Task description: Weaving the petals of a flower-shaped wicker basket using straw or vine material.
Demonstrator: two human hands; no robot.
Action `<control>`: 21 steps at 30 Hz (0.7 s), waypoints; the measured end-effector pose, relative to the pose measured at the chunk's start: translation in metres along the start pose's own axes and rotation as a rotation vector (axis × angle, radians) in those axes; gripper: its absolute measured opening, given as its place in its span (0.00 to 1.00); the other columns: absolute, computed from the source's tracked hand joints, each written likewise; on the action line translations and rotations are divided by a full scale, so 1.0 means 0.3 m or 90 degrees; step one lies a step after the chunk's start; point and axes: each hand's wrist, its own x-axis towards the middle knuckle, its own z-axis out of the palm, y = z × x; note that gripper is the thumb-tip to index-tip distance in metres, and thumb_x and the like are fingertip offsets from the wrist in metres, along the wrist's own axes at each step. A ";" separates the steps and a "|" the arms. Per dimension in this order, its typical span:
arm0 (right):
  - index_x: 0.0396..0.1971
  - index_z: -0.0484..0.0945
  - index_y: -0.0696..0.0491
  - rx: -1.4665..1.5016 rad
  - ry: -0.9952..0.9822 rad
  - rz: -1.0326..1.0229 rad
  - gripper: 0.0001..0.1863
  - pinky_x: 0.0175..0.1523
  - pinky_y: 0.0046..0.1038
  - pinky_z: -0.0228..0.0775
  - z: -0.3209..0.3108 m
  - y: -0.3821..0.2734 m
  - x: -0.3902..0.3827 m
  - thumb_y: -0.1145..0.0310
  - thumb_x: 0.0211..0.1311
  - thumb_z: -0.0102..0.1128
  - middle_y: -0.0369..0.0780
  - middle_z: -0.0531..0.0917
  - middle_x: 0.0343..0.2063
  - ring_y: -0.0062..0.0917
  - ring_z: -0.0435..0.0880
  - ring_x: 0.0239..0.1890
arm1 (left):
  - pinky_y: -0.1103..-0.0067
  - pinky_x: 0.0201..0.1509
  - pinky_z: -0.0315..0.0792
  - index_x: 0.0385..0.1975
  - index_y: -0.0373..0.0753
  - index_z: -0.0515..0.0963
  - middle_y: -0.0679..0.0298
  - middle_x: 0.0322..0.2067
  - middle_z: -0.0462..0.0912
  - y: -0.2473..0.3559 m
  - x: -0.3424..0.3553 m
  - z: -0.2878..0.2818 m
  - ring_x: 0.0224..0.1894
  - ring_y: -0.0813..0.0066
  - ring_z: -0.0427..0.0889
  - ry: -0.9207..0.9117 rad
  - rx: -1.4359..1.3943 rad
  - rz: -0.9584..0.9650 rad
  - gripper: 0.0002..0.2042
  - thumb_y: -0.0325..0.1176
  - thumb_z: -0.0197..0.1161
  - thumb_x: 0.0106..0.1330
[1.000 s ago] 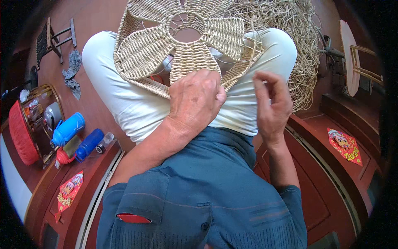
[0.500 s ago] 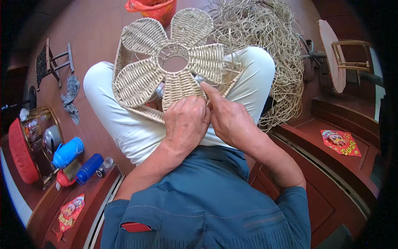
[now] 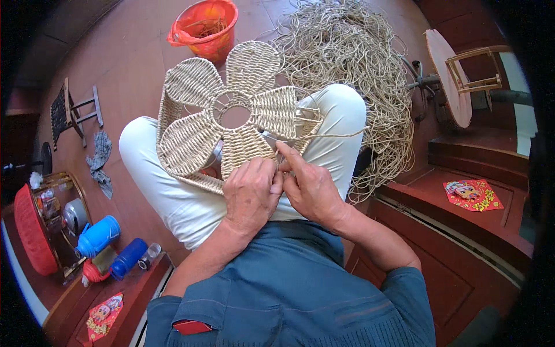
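A woven flower-shaped piece (image 3: pixel 231 118) of pale straw cord with several petals and a round hole in its middle rests on my lap, over white trousers. My left hand (image 3: pixel 250 194) grips the near edge of its lowest petal. My right hand (image 3: pixel 309 185) sits beside it, fingers pinching a loose strand of cord (image 3: pixel 338 135) that runs off to the right across my knee. The two hands touch each other at the piece's near rim.
A big tangled heap of straw cord (image 3: pixel 352 63) lies on the floor behind my right knee. An orange bucket (image 3: pixel 203 26) stands farther back. Blue bottles (image 3: pixel 98 237) and a red basket (image 3: pixel 32 231) sit at my left. A wooden stool (image 3: pixel 72 110) and a round tabletop (image 3: pixel 448 75) stand aside.
The woven piece has shifted away from my body and lower on my lap. My right hand came down from mid-air to join the left at the piece's near edge.
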 end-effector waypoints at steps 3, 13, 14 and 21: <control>0.75 0.66 0.58 0.033 -0.002 0.035 0.34 0.48 0.50 0.82 -0.008 0.003 0.004 0.75 0.68 0.59 0.55 0.90 0.41 0.56 0.90 0.44 | 0.61 0.39 0.76 0.32 0.43 0.79 0.61 0.31 0.81 -0.003 -0.004 0.002 0.34 0.55 0.84 0.008 -0.015 -0.005 0.09 0.35 0.73 0.63; 0.76 0.64 0.58 0.155 -0.132 0.107 0.37 0.53 0.48 0.80 -0.053 0.004 0.064 0.75 0.65 0.55 0.55 0.89 0.37 0.54 0.90 0.44 | 0.62 0.45 0.76 0.45 0.39 0.84 0.56 0.34 0.80 -0.041 -0.032 -0.052 0.38 0.53 0.83 -0.040 -0.065 0.060 0.07 0.28 0.68 0.70; 0.77 0.62 0.58 0.154 -0.137 0.116 0.37 0.53 0.43 0.80 -0.052 0.002 0.065 0.77 0.66 0.54 0.51 0.89 0.36 0.46 0.90 0.43 | 0.62 0.45 0.76 0.45 0.39 0.84 0.56 0.34 0.80 -0.040 -0.032 -0.058 0.38 0.53 0.83 -0.039 -0.065 0.064 0.07 0.28 0.68 0.70; 0.80 0.56 0.58 0.094 -0.160 0.128 0.39 0.51 0.42 0.80 -0.035 -0.004 0.052 0.77 0.70 0.54 0.49 0.87 0.36 0.42 0.90 0.42 | 0.62 0.47 0.78 0.48 0.39 0.84 0.56 0.35 0.79 -0.018 -0.030 -0.091 0.40 0.53 0.84 -0.145 0.054 0.064 0.10 0.27 0.67 0.69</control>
